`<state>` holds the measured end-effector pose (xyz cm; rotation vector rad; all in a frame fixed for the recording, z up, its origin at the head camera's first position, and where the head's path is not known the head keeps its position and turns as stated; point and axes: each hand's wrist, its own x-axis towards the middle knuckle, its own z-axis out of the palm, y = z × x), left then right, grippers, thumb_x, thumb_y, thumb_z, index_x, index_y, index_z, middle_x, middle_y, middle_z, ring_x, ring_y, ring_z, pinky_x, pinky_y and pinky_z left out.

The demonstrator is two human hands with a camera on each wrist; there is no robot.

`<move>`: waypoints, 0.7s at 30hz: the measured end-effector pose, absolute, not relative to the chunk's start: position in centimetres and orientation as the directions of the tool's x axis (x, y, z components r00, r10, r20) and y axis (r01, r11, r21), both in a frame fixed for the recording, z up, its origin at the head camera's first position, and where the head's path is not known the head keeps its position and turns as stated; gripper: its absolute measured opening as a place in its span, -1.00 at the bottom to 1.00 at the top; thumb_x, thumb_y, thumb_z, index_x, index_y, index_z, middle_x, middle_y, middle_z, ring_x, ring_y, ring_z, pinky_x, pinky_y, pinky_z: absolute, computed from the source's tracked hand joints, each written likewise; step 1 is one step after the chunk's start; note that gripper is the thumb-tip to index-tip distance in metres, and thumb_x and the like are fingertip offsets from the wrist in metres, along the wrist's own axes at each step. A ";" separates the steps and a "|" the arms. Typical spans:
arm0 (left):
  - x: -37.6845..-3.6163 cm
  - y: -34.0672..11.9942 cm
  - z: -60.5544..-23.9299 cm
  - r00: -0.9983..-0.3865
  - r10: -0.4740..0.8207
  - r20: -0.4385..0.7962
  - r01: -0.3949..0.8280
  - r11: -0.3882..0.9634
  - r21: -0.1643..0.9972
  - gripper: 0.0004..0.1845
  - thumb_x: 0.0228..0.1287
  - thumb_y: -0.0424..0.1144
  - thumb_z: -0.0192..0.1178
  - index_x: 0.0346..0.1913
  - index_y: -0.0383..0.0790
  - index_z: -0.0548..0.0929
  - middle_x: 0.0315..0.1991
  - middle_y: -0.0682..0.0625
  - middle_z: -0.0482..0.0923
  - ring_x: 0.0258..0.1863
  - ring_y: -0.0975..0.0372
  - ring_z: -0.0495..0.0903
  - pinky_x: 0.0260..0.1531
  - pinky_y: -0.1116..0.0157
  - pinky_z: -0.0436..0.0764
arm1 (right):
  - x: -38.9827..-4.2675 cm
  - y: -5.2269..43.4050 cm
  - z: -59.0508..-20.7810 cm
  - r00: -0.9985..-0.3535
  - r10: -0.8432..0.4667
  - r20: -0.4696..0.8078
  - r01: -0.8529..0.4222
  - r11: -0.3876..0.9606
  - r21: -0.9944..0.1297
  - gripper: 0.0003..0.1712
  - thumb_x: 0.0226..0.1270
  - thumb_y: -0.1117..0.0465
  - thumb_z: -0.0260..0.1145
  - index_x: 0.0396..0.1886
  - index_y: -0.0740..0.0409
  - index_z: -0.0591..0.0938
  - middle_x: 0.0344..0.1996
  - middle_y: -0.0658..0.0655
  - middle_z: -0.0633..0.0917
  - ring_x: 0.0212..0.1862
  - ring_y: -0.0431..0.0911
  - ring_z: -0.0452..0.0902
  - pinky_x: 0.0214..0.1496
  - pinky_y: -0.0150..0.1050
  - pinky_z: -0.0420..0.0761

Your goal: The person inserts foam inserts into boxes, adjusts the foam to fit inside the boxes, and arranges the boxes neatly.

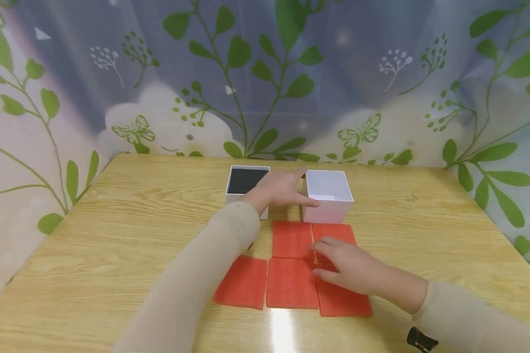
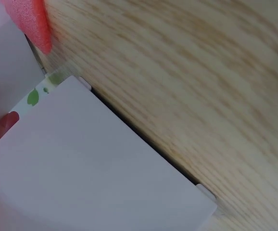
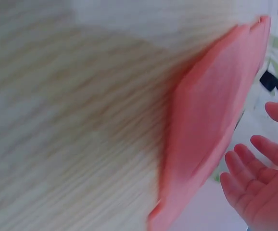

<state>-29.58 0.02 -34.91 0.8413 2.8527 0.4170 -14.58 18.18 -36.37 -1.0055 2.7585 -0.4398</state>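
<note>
Left hand [image 1: 279,190], fingers relaxed, rests between two boxes [image 1: 328,195] at frame centre. Right hand [image 1: 352,270], fingers spread, lies on red pads [image 1: 291,283].

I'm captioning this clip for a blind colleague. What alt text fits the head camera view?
Two hands in beige sleeves work over a wooden table: the left hand rests between a black-lined white box and an open white box, while the right hand touches five red foam squares laid flat. A leaf-patterned curtain hangs behind.
</note>
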 end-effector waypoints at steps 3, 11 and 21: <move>-29.5 0.1 -35.0 -0.831 0.553 -0.057 0.514 0.803 0.301 0.14 -0.16 0.56 0.06 0.46 0.01 0.04 0.25 0.13 0.37 0.02 0.18 0.50 0.01 0.20 0.43 | -13.9 17.2 -36.2 -0.736 -0.673 -0.068 -0.625 0.715 -0.315 -0.45 0.21 0.05 0.33 0.14 0.22 0.48 0.02 0.10 0.52 0.06 -0.01 0.46 0.05 -0.07 0.49; -29.6 0.0 -34.8 -0.839 0.543 -0.045 0.509 0.810 0.291 0.10 -0.14 0.55 0.06 0.44 0.03 0.09 0.24 0.15 0.38 0.07 0.20 0.47 0.04 0.20 0.41 | -12.4 15.2 -36.3 -0.653 -0.748 -0.121 -0.694 0.654 -0.301 -0.20 0.16 -0.15 0.32 0.30 0.17 0.36 0.23 0.12 0.38 0.26 0.02 0.29 0.20 -0.06 0.36; -29.5 0.1 -34.8 -0.835 0.547 -0.052 0.511 0.808 0.294 0.11 -0.14 0.55 0.06 0.45 0.01 0.08 0.24 0.14 0.37 0.05 0.20 0.48 0.02 0.20 0.42 | -12.2 14.8 -36.6 -0.656 -0.728 -0.202 -0.665 0.683 -0.303 -0.15 0.11 -0.24 0.31 0.30 0.12 0.37 0.19 0.09 0.40 0.21 -0.01 0.34 0.17 -0.09 0.40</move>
